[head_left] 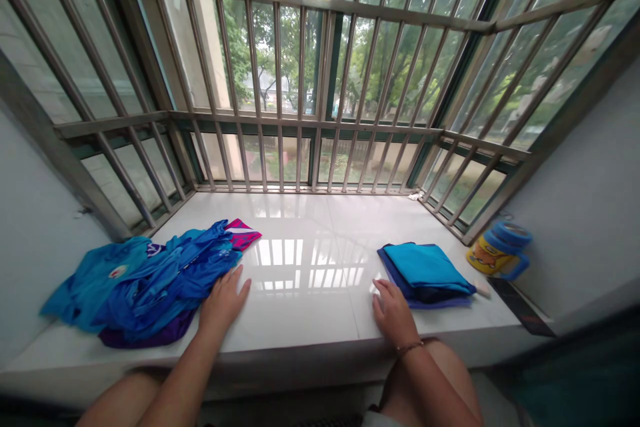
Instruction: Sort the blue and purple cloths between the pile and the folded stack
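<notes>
A crumpled heap of blue and teal clothes lies on the left of the white tiled ledge, with a pink patterned piece sticking out at its far right end and dark purple cloth under its near side. My left hand rests at the heap's right edge, fingers stretched out, thumb apart. To the right is a flat folded stack of clothes, bright blue on top and darker blue beneath. My right hand lies on the ledge just left of this stack, fingers loosely bent and apart, with nothing visible in them.
Metal window bars enclose the ledge at the back and both sides. A yellow and blue mug stands by the right wall, and a dark flat object lies in front of it. My knees are below the ledge's front edge.
</notes>
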Demonstrator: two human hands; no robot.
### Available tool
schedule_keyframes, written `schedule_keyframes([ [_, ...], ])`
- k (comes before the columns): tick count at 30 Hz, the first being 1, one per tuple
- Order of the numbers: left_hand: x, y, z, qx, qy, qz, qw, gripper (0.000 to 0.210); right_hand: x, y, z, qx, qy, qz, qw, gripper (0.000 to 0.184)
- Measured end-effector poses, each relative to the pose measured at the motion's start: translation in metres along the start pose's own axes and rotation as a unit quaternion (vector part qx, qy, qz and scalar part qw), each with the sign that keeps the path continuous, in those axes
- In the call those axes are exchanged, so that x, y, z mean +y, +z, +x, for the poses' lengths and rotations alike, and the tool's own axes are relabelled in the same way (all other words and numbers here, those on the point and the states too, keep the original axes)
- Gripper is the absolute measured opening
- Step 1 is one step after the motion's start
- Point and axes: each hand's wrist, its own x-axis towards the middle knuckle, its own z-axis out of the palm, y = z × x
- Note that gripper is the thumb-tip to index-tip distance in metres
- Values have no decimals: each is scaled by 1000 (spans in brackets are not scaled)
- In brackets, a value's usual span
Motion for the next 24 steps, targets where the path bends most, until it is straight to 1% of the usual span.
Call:
schedule_keyframes([
  [3, 1, -3, -1, -5, 0, -4, 1000, 66, 4, -30, 12, 25, 5, -60, 998, 39],
  [6, 2, -4, -2, 0, 1, -12, 1000, 66, 30, -54, 24, 32, 64, -140, 988, 43],
  [8, 1, -4, -3, 3, 0, -19, 1000, 66, 53, -64, 31, -4, 112, -164, 980, 44],
  [11, 1, -3, -3, 7, 2, -29, 1000, 65, 80, -77, 40, -98, 193, -154, 964, 39],
  [13, 1, -3, -3, 9, 7, -28, 1000, 65, 88, -89, 47, -141, 258, -148, 944, 39],
  [15, 2, -4, -3, 6, 8, -22, 1000, 65, 89, -104, 54, -146, 303, -143, 931, 42],
  [17, 2, -7, -3, -2, 4, -19, 1000, 65, 83, -121, 59, -110, 326, -132, 930, 45],
  [20, 5, -11, -8, -19, -3, -19, 1000, 63, 67, -146, 56, 6, 329, -124, 936, 51],
  [22, 13, -10, -19, -14, -21, -18, 1000, 62, 48, -156, 44, 83, 294, -104, 947, 58],
  [23, 21, -7, -29, -9, -33, -24, 999, 61, 35, -157, 35, 107, 263, -84, 955, 60],
  [24, 31, -3, -42, -8, -40, -41, 998, 60, 19, -154, 24, 118, 227, -57, 965, 62],
])
